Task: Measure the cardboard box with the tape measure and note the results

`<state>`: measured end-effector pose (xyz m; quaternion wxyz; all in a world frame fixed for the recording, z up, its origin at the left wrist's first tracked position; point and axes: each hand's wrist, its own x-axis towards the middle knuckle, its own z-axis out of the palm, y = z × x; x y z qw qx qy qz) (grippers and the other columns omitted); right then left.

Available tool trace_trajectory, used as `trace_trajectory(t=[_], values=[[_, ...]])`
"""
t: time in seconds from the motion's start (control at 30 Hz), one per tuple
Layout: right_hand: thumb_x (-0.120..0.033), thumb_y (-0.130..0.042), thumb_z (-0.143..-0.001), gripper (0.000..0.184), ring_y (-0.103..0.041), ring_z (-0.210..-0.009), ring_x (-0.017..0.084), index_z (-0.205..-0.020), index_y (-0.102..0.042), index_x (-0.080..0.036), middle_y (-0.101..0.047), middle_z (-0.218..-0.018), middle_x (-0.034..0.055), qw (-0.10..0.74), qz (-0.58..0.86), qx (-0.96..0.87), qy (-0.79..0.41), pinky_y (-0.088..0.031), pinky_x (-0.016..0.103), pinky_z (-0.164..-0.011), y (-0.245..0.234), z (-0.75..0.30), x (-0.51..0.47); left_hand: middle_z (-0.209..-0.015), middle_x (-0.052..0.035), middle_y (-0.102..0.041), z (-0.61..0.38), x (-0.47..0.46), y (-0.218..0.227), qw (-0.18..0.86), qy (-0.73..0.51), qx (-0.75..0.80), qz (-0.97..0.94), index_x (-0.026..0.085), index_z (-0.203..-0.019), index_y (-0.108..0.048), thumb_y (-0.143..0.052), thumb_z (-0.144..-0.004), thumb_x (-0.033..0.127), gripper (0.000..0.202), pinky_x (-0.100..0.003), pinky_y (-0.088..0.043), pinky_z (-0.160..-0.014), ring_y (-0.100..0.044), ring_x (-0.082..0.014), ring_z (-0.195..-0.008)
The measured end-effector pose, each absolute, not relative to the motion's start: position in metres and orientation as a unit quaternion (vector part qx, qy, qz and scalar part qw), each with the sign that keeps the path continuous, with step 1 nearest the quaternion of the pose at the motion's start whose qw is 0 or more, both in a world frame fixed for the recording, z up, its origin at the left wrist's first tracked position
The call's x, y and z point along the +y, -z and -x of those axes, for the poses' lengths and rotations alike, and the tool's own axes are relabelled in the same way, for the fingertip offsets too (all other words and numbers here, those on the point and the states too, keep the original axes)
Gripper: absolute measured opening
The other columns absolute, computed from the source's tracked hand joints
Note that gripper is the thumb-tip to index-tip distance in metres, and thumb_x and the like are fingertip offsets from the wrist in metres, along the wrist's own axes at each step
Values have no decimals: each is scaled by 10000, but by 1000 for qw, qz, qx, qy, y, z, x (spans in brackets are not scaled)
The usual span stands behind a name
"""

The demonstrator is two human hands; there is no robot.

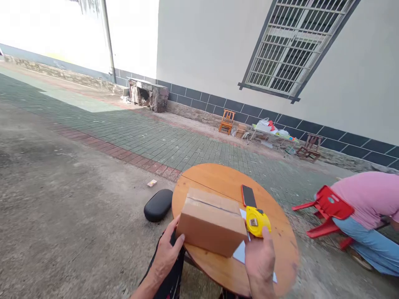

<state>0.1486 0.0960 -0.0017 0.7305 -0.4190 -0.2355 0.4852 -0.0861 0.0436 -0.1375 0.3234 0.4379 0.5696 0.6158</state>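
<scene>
A brown cardboard box [212, 232] rests on the round wooden table [202, 172], with a dark line running along its taped top. My left hand [168, 247] grips the box's left end, thumb on the front face. In my right hand [260, 257] is a yellow tape measure [258, 222], held close by the box's right end. White paper [240, 252] lies partly under the box and behind my right hand. Beyond the tape measure, a phone with a red edge [248, 196] lies on the tabletop.
A black oval case [158, 205] sits left of the table, near a small packet [152, 183] on the ground. At right, a person in a pink shirt [370, 199] bends over on a red plastic chair [332, 207]. Chairs and a cluttered folding table [274, 133] stand along the wall.
</scene>
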Motion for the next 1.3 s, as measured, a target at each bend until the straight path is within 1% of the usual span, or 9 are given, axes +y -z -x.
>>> trace_trajectory(t=[0.3, 0.47, 0.63, 0.73, 0.83, 0.93, 1.0, 1.13, 1.3], values=[[-448, -722, -753, 373, -712, -864, 173, -1069, -720, -249, -762, -1009, -12, 725, 361, -224, -542, -559, 301, -779, 0, -162, 108, -1350, -130, -621, 81, 62, 127, 260, -583, 623, -451, 178, -1330, -563, -577, -836, 448, 563, -450, -409, -1107, -534, -298, -1304], [-537, -698, -779, 381, -720, -922, 249, -1034, -757, -260, -768, -1036, 47, 678, 323, -303, -587, -565, 380, -801, -1, -190, 69, -1212, -113, -671, 77, 26, 94, 208, -616, 630, -425, 200, -1212, -628, -607, -834, 454, 456, -433, -467, -1014, -605, -295, -1153], [-557, -686, -785, 426, -693, -839, 269, -1054, -770, -239, -762, -999, 99, 562, 274, -393, -675, -533, 381, -720, 10, -191, 31, -843, -60, -699, 49, -10, 34, 423, -570, 559, -430, 174, -971, -691, -680, -802, 538, 401, -281, -531, -701, -648, -190, -774], [-562, -748, -708, 563, -665, -938, 283, -1165, -726, -232, -729, -1095, 100, 466, 283, -455, -704, -504, 387, -814, 17, -185, 24, -723, -37, -662, 33, -12, 14, 611, -501, 478, -383, 157, -889, -641, -725, -737, 625, 499, -193, -402, -431, -585, -124, -566], [-645, -748, -652, 679, -613, -1070, 307, -1176, -713, -215, -672, -1199, 103, 374, 292, -516, -713, -474, 384, -895, 23, -183, 22, -611, 1, -610, 25, -12, 14, 701, -465, 425, -336, 171, -790, -556, -760, -695, 641, 521, -163, -366, -366, -535, -89, -450], [-731, -749, -609, 806, -614, -1054, 292, -1263, -645, -273, -635, -1239, 82, 330, 297, -543, -713, -480, 369, -877, 29, -182, 22, -550, 16, -588, 23, -12, 21, 735, -449, 409, -302, 183, -738, -514, -801, -651, 615, 526, -160, -382, -351, -521, -83, -400], [-717, -806, -546, 818, -617, -1021, 283, -1230, -638, -301, -637, -1196, 72, 346, 300, -577, -676, -488, 360, -857, 29, -181, 22, -542, 7, -598, 24, -10, 22, 749, -445, 398, -288, 180, -718, -515, -821, -631, 584, 514, -158, -378, -343, -528, -86, -390], [-633, -809, -606, 542, -609, -877, 244, -988, -692, -267, -658, -1047, 68, 435, 357, -598, -571, -502, 321, -740, 17, -187, 30, -485, 41, -536, 44, 0, 5, 752, -477, 368, -265, 189, -671, -495, -839, -601, 543, 499, -164, -319, -311, -467, -74, -339], [-565, -833, -612, 568, -609, -727, 216, -1048, -699, -227, -702, -932, 73, 492, 440, -532, -530, -504, 314, -615, -9, -208, 62, -517, 65, -488, 95, 28, -39, 647, -542, 428, -324, 192, -644, -482, -832, -583, 548, 503, -181, -322, -346, -412, -53, -378]])
